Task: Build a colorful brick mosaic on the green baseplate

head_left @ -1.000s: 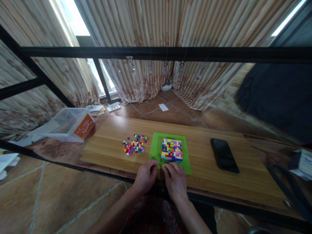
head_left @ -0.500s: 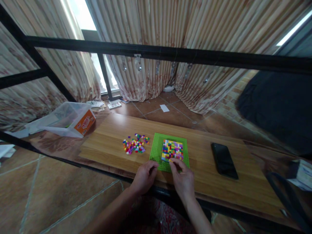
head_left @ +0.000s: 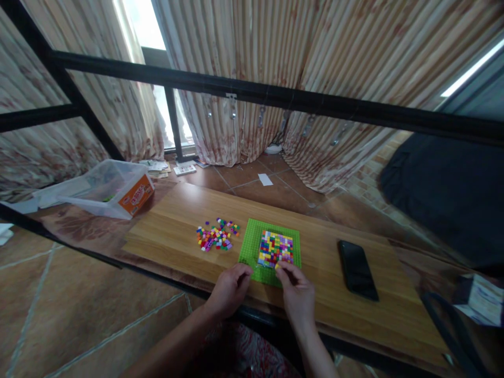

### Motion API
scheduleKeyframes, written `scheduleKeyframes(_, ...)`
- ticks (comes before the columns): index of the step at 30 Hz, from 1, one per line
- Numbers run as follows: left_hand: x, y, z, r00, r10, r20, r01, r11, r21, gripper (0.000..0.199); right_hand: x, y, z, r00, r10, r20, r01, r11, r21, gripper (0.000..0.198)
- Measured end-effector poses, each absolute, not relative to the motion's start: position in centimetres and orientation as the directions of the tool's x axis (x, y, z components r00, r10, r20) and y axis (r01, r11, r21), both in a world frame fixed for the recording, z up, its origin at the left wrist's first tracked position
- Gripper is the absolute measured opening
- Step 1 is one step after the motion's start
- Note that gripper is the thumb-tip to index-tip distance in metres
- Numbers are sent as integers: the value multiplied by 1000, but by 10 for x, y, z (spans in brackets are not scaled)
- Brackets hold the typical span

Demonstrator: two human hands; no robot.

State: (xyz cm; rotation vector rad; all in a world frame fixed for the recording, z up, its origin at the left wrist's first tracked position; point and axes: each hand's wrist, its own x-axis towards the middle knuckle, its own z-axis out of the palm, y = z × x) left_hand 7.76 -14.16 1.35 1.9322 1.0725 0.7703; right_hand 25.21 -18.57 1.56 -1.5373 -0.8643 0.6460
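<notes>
A green studded baseplate (head_left: 249, 239) lies on the wooden board, bearing a dense patch of small multicoloured bricks (head_left: 275, 247). My right hand (head_left: 298, 294) is at the near edge of that patch. Its thumb and index finger pinch a small yellow brick (head_left: 277, 266); whether the brick touches the plate cannot be made out. By the plate's near left corner rests my left hand (head_left: 230, 290), fingers curled together. Anything inside that hand is hidden. Left of the plate, loose bricks (head_left: 216, 239) of many colours lie in a scattered pile.
A black phone (head_left: 357, 270) lies on the board (head_left: 169, 231) to the right. At the far left stands a clear plastic bin (head_left: 106, 189) with an orange label. A dark metal rail (head_left: 252, 93) crosses in front of the curtains. A box (head_left: 480, 299) sits at the right edge.
The camera view has tilted and shifted slightly. My right hand stays at the patch's near edge, with the yellow brick still pinched. My left hand has barely moved.
</notes>
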Motion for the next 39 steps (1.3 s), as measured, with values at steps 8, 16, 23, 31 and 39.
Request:
scheduleKeyframes(8,78,-142,14,456,878,147,397,-348,849,14,251,-182,28,323,865,383,659,85,-747,27)
scheduleKeyframes(16,78,-142,12,461,873,160,373,-354,858,14,247,-169,30,242,848,472,787,113,-606,29)
scheduleKeyframes(23,78,-143,12,457,874,164,352,-348,869,13,249,-167,19,328,806,493,761,83,-643,25)
scheduleKeyframes(31,77,-143,13,454,875,165,359,-350,865,14,249,-165,14,328,789,520,774,91,-627,24)
scheduleKeyframes(39,77,-143,13,459,872,171,359,-357,862,14,252,-165,14,323,801,505,763,96,-639,29)
